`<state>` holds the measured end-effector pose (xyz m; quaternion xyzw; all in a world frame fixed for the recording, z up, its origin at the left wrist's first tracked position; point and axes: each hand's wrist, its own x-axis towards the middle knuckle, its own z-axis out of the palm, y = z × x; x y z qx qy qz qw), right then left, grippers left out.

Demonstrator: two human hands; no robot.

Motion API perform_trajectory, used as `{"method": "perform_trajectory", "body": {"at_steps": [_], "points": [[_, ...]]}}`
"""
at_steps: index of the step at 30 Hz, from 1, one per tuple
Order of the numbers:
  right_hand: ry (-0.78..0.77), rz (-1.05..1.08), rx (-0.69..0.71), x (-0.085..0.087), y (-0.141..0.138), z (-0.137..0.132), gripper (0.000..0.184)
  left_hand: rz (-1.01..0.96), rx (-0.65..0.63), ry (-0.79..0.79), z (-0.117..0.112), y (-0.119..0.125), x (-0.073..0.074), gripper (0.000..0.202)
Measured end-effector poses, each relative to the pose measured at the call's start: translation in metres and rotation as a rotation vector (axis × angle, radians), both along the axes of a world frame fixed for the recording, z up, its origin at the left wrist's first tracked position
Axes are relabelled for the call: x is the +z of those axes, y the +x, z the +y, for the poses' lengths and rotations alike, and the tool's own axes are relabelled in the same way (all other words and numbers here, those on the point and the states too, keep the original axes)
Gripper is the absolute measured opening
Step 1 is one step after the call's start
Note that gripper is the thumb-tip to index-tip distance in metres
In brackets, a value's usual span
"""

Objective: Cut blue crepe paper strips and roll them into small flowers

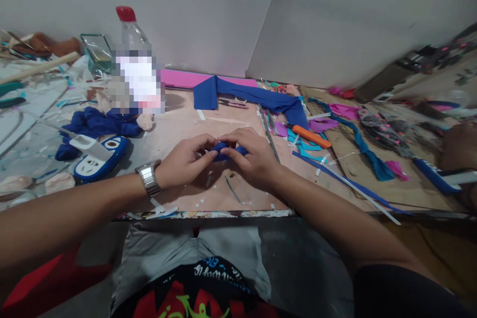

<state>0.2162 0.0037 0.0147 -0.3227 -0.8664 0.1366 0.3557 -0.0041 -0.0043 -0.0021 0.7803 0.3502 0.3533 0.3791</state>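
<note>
Both hands meet over the front middle of the work table (182,179). Between my fingertips is a small piece of blue fabric (222,151), partly hidden by the fingers. My left hand (186,158), with a metal watch (149,179) on its wrist, pinches the left part of the piece. My right hand (257,156) is closed on its right part, thumb across the front. Beyond the hands, a long folded blue fabric strip (257,94) lies on the table. Left of the watch rests a blue and white glue gun (100,158).
A clear bottle with a red cap (125,14) stands at the back left. Crumpled blue fabric (100,124) lies behind the glue gun. An orange cutter (311,136) and colored scraps sit to the right. Another glue gun (436,176) lies near another person's arm (458,146).
</note>
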Motion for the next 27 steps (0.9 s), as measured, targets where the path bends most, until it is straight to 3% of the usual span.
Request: {"method": "perform_trajectory", "body": {"at_steps": [12,18,27], "points": [[-0.004,-0.006,-0.017,0.0011,0.0007,-0.0023,0.026,-0.236,-0.137,-0.178,0.0046,0.0020,-0.0091,0.023],[-0.035,-0.011,0.008,0.0008,0.0000,-0.0009,0.023,-0.213,-0.143,-0.269,0.0042,0.0010,-0.0095,0.024],[-0.004,0.020,-0.064,0.0001,0.0021,0.0014,0.023,0.048,-0.079,-0.012,0.0018,-0.0010,-0.0009,0.032]]}}
